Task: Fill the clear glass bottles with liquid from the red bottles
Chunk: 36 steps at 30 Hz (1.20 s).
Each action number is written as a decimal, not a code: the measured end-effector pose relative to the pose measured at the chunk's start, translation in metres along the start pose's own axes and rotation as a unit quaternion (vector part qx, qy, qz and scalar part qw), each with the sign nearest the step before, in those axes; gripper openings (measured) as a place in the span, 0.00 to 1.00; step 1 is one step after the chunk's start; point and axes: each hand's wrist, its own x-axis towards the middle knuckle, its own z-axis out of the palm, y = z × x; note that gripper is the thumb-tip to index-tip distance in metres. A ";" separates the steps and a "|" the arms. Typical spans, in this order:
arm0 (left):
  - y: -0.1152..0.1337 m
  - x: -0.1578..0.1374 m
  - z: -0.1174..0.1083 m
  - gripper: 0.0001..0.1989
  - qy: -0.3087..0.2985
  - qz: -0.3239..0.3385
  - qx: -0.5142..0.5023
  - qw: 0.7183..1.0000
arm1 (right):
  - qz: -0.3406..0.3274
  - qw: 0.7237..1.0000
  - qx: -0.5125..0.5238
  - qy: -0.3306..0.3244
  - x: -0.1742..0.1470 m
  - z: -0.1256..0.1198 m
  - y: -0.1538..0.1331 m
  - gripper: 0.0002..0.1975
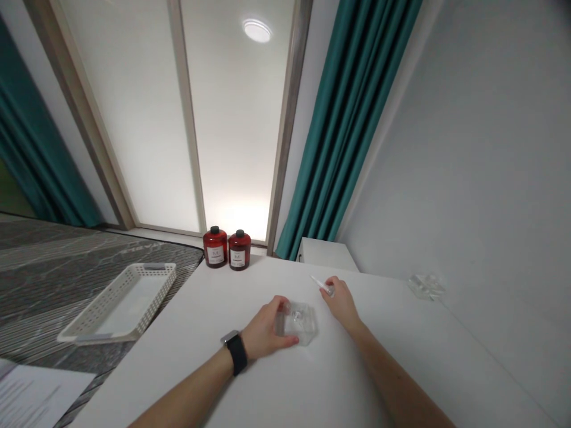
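Observation:
My left hand (266,330), with a black watch (236,352) on the wrist, is closed around the left side of a clear, angular container (303,324) on the white table (250,392). Its thumb lies along the near side and the fingers curl over the far side. To the right and slightly farther back, my right hand (342,304) pinches a slim, pale stick with a pointed tip (320,283), perhaps a dropper. The tip points up and left, apart from the container. Fingers partly hide the stick's thicker end.
Two red bottles (215,248) with black caps stand at the table's far left corner. Crumpled clear plastic (426,286) lies at the right, near the wall. Left of the table, a white perforated basket (154,297) and a printed sheet (40,395) rest on a grey striped surface.

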 end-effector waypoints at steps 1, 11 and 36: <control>-0.001 0.000 0.000 0.29 0.000 0.001 0.002 1.000 | -0.003 1.000 -0.007 -0.004 0.000 0.001 0.002 0.04; 0.001 -0.001 0.000 0.29 -0.001 0.003 0.008 1.000 | -0.011 0.999 -0.045 -0.022 -0.001 0.007 0.007 0.08; 0.000 -0.001 -0.001 0.30 -0.003 0.007 0.011 1.000 | 0.002 0.991 0.132 0.036 -0.010 -0.013 -0.025 0.17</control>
